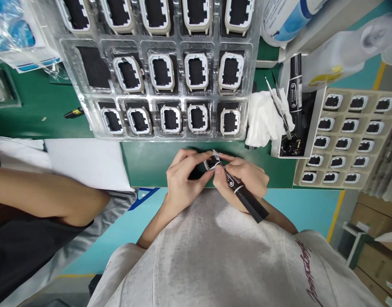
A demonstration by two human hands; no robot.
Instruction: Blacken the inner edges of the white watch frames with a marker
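Note:
My left hand (187, 175) pinches a small watch case frame (210, 163), pale with a dark inside, low over the green table edge. A black marker pen (243, 194) is gripped in my right hand (243, 175), its tip end meeting the frame and its thick end slanting toward my body. Fingers partly cover the frame, so the exact contact point is hidden. Just beyond my hands lies a clear plastic tray (179, 138) of similar frames in rows. One pocket (95, 67) at the tray's left shows only black foam.
Right of the tray are a crumpled white cloth (262, 119), tweezers (279, 108) and a box (314, 123) with another marker (295, 85). A beige tray (371, 170) holds more frames, near a clear bottle (336, 59). Another person's arm (48, 194) rests at left.

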